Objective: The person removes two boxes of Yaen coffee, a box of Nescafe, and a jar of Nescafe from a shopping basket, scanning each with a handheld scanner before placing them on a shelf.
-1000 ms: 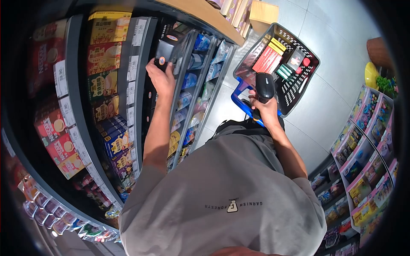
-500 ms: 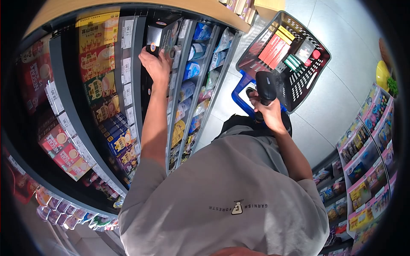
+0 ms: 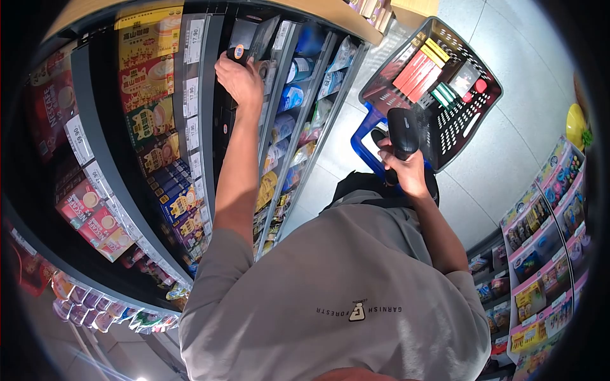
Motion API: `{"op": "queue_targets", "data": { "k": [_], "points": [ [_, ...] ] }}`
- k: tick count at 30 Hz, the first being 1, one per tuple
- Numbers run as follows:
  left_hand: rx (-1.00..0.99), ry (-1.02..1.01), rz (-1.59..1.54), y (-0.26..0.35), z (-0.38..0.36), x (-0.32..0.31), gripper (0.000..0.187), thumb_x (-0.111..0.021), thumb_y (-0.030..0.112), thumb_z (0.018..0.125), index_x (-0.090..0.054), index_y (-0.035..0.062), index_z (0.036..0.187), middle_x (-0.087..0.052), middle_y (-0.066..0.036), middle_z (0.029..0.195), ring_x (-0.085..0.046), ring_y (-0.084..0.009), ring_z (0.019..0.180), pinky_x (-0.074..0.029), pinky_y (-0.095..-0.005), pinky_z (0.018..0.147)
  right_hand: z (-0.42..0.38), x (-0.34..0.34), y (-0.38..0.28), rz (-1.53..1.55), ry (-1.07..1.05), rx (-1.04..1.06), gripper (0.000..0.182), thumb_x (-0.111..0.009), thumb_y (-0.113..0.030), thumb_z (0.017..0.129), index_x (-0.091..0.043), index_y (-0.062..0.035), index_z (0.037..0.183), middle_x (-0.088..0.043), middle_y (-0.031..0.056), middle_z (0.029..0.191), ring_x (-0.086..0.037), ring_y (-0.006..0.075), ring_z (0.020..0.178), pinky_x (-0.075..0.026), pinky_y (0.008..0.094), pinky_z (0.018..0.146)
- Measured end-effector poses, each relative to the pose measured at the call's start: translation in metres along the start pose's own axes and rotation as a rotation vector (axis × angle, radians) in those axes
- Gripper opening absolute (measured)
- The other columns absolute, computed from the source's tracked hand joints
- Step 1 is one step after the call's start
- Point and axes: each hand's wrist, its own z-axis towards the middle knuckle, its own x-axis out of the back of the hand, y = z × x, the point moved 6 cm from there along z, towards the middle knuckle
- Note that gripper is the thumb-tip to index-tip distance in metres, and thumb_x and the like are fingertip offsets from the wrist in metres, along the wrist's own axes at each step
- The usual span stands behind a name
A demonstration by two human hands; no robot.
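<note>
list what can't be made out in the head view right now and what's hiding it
Head view:
- Lower end of the black box: hidden by the left hand.
- Handle of the black barcode scanner: mostly covered by the right hand.
- Print on the red packs in the shopping basket: too small.
- Far end of the tan block: cut off by the top edge.

"Your left hand [image 3: 240,81] covers the near end of that black box [image 3: 244,30]."
"And your right hand [image 3: 406,170] hides some of the barcode scanner [image 3: 403,130]."
"You'll find the lower price labels [image 3: 196,165] too small to read."
"Yes, and the top edge crops your view of the tan box [image 3: 410,11]."
</note>
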Motion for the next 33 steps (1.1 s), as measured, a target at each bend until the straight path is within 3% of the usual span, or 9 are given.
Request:
{"op": "queue_targets", "data": {
  "k": [33],
  "points": [
    [0.128, -0.076, 0.115, -0.015, 0.018, -0.048, 0.064, -0.073, 0.016, 0.078, -0.038, -0.0077, 0.127, -0.051, -0.026, 0.115, -0.050, -0.0404, 0.108, -0.038, -0.0498, 0.093, 0.002, 0.003, -0.001, 0.012, 0.023, -0.018, 0.021, -0.063, 0.001, 0.079, -0.065, -0.0004, 0.100, -0.060, 0.0007, 0.075, -0.054, 0.0072, 0.063, -0.044, 0.0236, 0.060]
  ]
}}
